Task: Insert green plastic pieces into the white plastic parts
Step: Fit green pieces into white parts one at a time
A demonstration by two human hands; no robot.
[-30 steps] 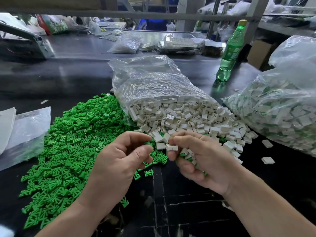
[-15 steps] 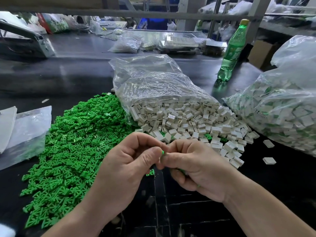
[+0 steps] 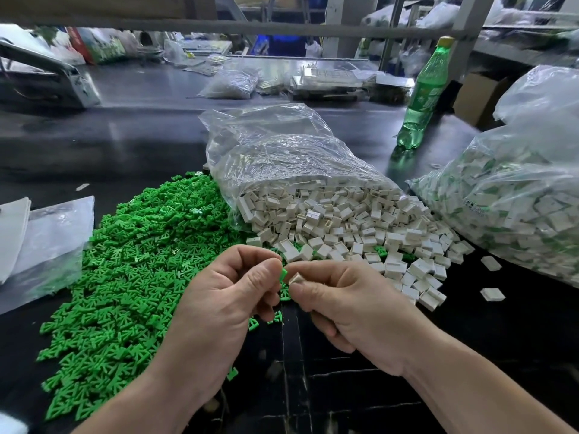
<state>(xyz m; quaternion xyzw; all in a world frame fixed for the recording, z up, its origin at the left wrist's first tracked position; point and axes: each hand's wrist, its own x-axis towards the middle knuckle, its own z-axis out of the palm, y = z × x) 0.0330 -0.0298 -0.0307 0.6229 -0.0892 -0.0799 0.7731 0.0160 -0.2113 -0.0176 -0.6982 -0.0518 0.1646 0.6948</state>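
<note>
My left hand (image 3: 225, 296) pinches a small green plastic piece (image 3: 284, 274) between thumb and forefinger. My right hand (image 3: 347, 302) pinches a white plastic part (image 3: 296, 279) right beside it; the two pieces touch at the fingertips. A wide heap of loose green pieces (image 3: 131, 264) covers the dark table on the left. White parts (image 3: 344, 223) spill out of an open clear bag (image 3: 282, 151) straight ahead of my hands.
A big clear bag of white parts with green inside (image 3: 513, 208) lies at the right, with two loose white parts (image 3: 493, 294) near it. A green bottle (image 3: 423, 95) stands behind. Flat plastic bags (image 3: 47, 245) lie at the left edge.
My hands came together from the white heap and rose slightly. The white part and green piece now show between the fingertips, pressed against each other.
</note>
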